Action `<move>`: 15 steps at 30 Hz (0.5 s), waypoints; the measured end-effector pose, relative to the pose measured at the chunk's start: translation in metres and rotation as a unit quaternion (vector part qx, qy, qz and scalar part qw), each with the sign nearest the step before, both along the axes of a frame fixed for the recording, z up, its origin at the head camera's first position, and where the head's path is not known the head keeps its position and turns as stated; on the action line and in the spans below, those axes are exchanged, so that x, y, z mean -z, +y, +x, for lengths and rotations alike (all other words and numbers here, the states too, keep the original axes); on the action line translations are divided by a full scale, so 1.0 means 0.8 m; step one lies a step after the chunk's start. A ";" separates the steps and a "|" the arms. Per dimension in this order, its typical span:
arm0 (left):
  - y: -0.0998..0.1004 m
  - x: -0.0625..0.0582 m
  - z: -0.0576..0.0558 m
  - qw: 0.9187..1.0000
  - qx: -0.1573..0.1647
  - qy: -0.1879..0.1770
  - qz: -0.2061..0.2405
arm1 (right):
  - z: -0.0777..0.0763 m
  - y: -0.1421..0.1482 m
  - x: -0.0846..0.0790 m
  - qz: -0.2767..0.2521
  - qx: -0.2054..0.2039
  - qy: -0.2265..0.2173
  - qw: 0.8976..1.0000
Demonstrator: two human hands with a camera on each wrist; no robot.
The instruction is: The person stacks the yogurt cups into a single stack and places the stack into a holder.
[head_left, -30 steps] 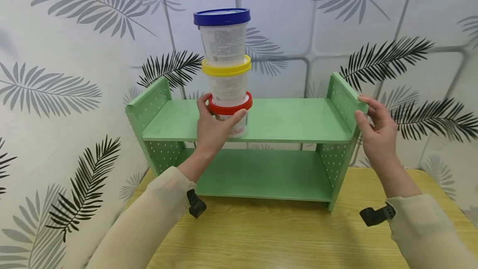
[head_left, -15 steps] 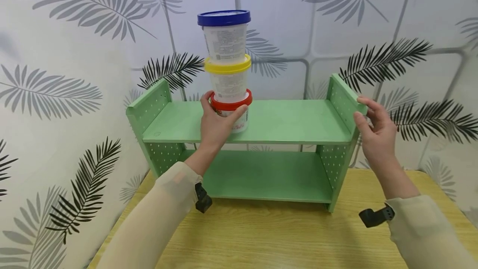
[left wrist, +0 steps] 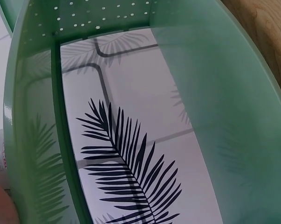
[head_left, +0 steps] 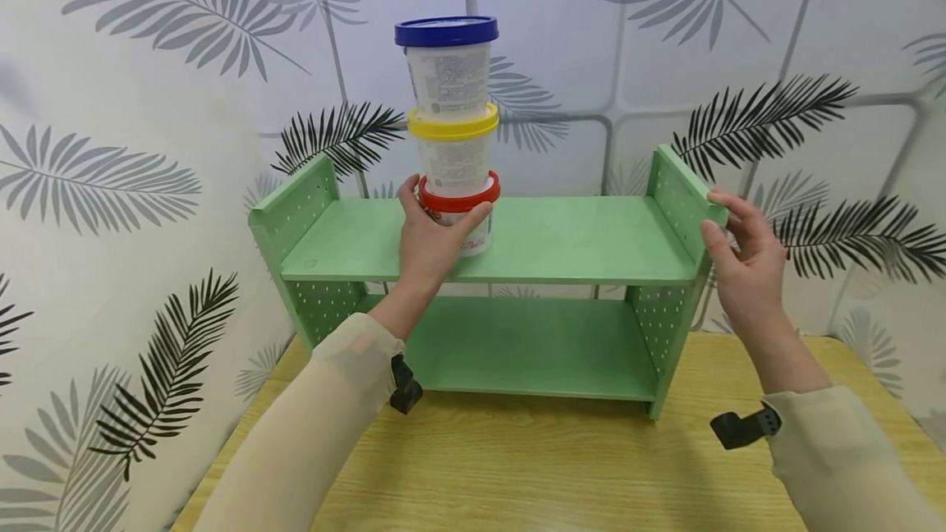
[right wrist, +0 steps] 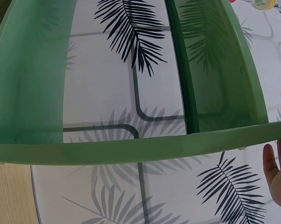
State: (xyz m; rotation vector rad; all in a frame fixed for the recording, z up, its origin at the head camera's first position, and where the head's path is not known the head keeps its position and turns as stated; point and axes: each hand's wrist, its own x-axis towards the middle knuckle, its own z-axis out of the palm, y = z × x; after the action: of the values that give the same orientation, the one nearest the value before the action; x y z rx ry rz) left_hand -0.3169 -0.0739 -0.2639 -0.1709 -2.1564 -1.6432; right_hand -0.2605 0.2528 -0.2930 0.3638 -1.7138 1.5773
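Note:
Three white tubs stand stacked on the top board of a green two-tier shelf [head_left: 576, 236]. The blue-lidded tub [head_left: 448, 84] is uppermost, the yellow-lidded tub [head_left: 458, 162] in the middle and the red-lidded tub [head_left: 476, 243] at the bottom. My left hand [head_left: 430, 245] grips the red-lidded tub from the front, thumb on its right side and fingers round its left. My right hand [head_left: 750, 257] holds the top front corner of the shelf's right side panel [head_left: 683, 187] between thumb and fingers. In the right wrist view, that hand's fingers [right wrist: 270, 163] lie against the panel's outside.
The shelf stands on a wooden table [head_left: 532, 458] against a wall with leaf-patterned covering [head_left: 547, 39]. Its lower board [head_left: 517, 343] lies under the tubs. A perforated left side panel [head_left: 303, 204] rises above the top board.
My left hand and the stack of tubs have shifted a little to the right and back on the top board. The right hand has stayed at the side panel.

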 end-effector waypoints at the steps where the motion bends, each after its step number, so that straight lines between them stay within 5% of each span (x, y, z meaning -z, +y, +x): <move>1: -0.001 -0.001 0.000 1.000 -0.002 -0.004 0.000 | 0.000 -0.001 0.000 -0.001 -0.001 0.001 1.000; 10: -0.007 0.001 0.004 1.000 -0.001 -0.011 0.000 | -0.002 -0.001 -0.001 -0.005 -0.008 0.002 1.000; 15: -0.007 0.003 0.009 1.000 0.003 0.006 -0.010 | -0.001 0.008 -0.006 0.036 0.010 -0.029 0.999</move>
State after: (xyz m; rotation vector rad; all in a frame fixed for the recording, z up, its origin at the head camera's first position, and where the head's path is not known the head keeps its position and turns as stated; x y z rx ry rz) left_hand -0.3097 -0.0792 -0.2666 -0.1929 -2.1661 -1.6197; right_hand -0.2611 0.2589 -0.2881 0.3392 -1.8173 1.5284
